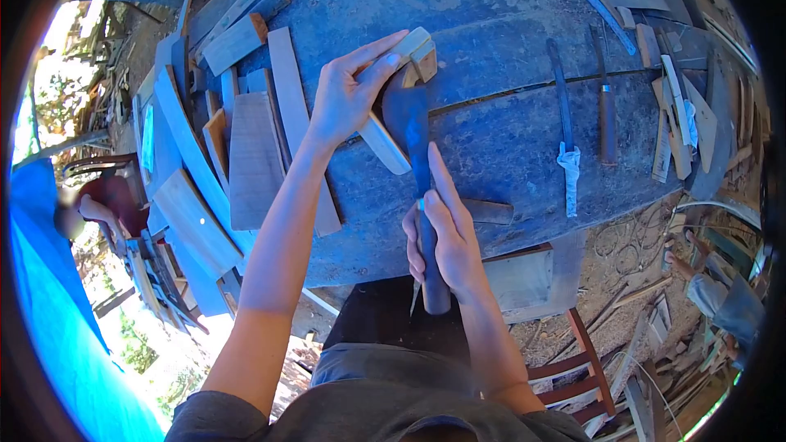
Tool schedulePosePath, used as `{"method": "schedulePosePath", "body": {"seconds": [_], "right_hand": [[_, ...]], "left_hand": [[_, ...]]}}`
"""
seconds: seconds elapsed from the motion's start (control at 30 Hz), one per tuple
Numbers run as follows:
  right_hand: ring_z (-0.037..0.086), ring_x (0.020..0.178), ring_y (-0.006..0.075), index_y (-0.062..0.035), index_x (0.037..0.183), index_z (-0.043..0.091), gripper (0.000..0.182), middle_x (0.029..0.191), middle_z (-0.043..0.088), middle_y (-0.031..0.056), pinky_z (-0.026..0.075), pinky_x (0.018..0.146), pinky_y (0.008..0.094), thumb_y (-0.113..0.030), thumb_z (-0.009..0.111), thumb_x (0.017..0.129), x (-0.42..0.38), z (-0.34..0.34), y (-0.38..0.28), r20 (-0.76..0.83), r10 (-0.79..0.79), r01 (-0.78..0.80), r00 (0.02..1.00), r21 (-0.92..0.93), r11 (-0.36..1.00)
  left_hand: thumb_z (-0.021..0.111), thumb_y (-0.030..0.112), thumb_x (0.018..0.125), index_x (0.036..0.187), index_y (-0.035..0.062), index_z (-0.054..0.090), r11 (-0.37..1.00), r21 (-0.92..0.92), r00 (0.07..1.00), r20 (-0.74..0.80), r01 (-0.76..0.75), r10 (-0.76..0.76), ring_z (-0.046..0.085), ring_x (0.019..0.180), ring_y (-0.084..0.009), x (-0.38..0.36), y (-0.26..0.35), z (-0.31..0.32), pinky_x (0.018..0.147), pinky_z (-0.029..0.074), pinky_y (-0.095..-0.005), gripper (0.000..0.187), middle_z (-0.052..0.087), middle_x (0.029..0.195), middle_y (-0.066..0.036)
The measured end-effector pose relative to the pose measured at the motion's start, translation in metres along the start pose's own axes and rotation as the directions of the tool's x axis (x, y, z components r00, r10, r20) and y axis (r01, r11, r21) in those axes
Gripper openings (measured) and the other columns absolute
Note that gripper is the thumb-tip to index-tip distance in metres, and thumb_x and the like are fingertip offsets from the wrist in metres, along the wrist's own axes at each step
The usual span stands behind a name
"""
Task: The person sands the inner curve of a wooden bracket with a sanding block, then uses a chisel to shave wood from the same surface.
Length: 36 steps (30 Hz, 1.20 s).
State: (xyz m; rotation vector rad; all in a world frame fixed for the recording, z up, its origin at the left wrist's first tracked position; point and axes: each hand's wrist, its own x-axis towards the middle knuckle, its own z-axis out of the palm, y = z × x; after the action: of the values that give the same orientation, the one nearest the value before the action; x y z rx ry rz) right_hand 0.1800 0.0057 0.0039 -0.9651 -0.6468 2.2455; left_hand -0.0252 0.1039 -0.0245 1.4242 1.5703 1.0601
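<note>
My left hand (344, 98) is closed around a narrow light-coloured piece of wood (385, 143) above the bench, with its thumb and forefinger near the upper, block-like end. My right hand (446, 233) grips the dark handle of a broad-bladed knife (408, 119), forefinger stretched along it toward the blade. The dark blade lies against or just beside the wood, below the block-like end; whether it touches cannot be made out. Part of the wood is hidden behind my left hand and the blade. Beside my right hand, a short wood offcut (487, 211) lies on the bench.
Boards (258, 160) and blocks (236, 42) cover the left of the worn bench (491, 139). To the right lie a long tool with a cloth-wrapped handle (568, 172), a wooden-handled tool (607, 127) and wood strips (675, 119). People are at far left and right; a red-brown chair (577, 368) stands lower right.
</note>
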Motion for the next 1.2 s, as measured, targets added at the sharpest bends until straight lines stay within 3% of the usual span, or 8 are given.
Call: {"method": "schedulePosePath", "body": {"seconds": [0.1,0.2,0.47,0.67,0.73,0.83,0.97,1.2], "right_hand": [[0.049,0.042,0.009,-0.0228,0.159,0.014,0.057,0.072,0.051,0.005,0.044,0.036,0.0254,-0.024,0.036,0.107,0.001,-0.004,0.0,0.023,0.013,-0.013,1.0,-0.006,1.0],[0.048,0.042,0.0085,-0.0229,0.159,0.016,0.056,0.072,0.05,0.0046,0.044,0.037,0.0249,-0.024,0.036,0.107,0.006,-0.005,0.0,0.015,0.003,-0.002,1.0,-0.047,0.999],[0.048,0.043,0.0075,-0.0224,0.158,0.02,0.054,0.071,0.05,0.0039,0.044,0.036,0.0244,-0.022,0.037,0.107,-0.001,-0.012,-0.003,0.046,-0.006,0.012,0.999,-0.139,0.99],[0.047,0.042,0.0073,-0.0217,0.158,0.019,0.055,0.071,0.05,0.0034,0.044,0.035,0.0246,-0.02,0.036,0.106,0.007,-0.011,-0.006,0.049,0.023,-0.021,0.999,-0.045,0.999],[0.041,0.04,0.0074,-0.0184,0.159,0.018,0.054,0.06,0.042,0.0003,0.042,0.035,0.0246,-0.017,0.034,0.106,-0.001,-0.005,0.001,0.024,-0.061,0.063,0.998,-0.126,0.99],[0.041,0.04,0.0075,-0.017,0.159,0.018,0.054,0.061,0.043,0.0007,0.042,0.034,0.0244,-0.016,0.033,0.107,-0.001,-0.013,-0.01,0.044,0.009,-0.003,0.999,-0.121,0.993],[0.041,0.039,0.0076,-0.0159,0.158,0.018,0.054,0.063,0.044,0.001,0.042,0.034,0.0243,-0.016,0.034,0.106,0.02,-0.015,-0.013,0.053,-0.045,0.051,0.998,-0.137,0.989],[0.044,0.04,0.0072,-0.0229,0.158,0.02,0.054,0.066,0.046,0.0018,0.042,0.034,0.0249,-0.019,0.035,0.106,0.015,-0.023,-0.01,0.057,-0.008,0.016,0.998,-0.145,0.989]], "left_hand": [[0.063,0.023,0.098,0.129,0.0107,0.066,0.998,-0.002,0.996,-0.06,-0.061,0.061,0.066,0.105,-0.0144,0.002,-0.006,0.002,0.089,0.055,-0.0304,0.034,0.07,0.12,-0.008],[0.063,0.024,0.098,0.129,0.0111,0.066,0.99,0.111,0.991,-0.088,-0.09,0.1,0.065,0.105,-0.014,0.003,-0.009,-0.001,0.09,0.054,-0.03,0.034,0.07,0.12,-0.007],[0.063,0.026,0.098,0.128,0.0142,0.067,0.991,0.083,0.99,-0.082,-0.104,0.111,0.066,0.103,-0.0134,0.002,-0.01,0.004,0.09,0.054,-0.0305,0.033,0.071,0.118,-0.007],[0.063,0.027,0.097,0.127,0.0172,0.068,0.991,0.085,0.986,-0.118,-0.105,0.114,0.068,0.099,-0.0131,0.004,-0.017,0.003,0.086,0.055,-0.0304,0.032,0.072,0.115,-0.006],[0.064,0.027,0.097,0.127,0.0176,0.069,0.984,0.108,0.983,-0.104,-0.139,0.15,0.068,0.099,-0.0131,0.003,-0.016,0.007,0.085,0.056,-0.0304,0.032,0.073,0.114,-0.006],[0.065,0.029,0.096,0.124,0.0174,0.07,0.985,0.124,0.986,-0.103,-0.118,0.131,0.069,0.097,-0.0138,0.001,-0.014,0.006,0.083,0.056,-0.0307,0.031,0.073,0.112,-0.006],[0.066,0.03,0.095,0.123,0.0183,0.071,0.99,0.094,0.984,-0.135,-0.105,0.118,0.07,0.093,-0.0146,0.002,-0.012,0.01,0.081,0.057,-0.0305,0.031,0.074,0.11,-0.006],[0.067,0.03,0.095,0.123,0.0192,0.071,0.993,0.065,0.985,-0.135,-0.1,0.109,0.071,0.089,-0.0149,0.002,-0.013,0.011,0.077,0.058,-0.0297,0.03,0.074,0.107,-0.006]]}}
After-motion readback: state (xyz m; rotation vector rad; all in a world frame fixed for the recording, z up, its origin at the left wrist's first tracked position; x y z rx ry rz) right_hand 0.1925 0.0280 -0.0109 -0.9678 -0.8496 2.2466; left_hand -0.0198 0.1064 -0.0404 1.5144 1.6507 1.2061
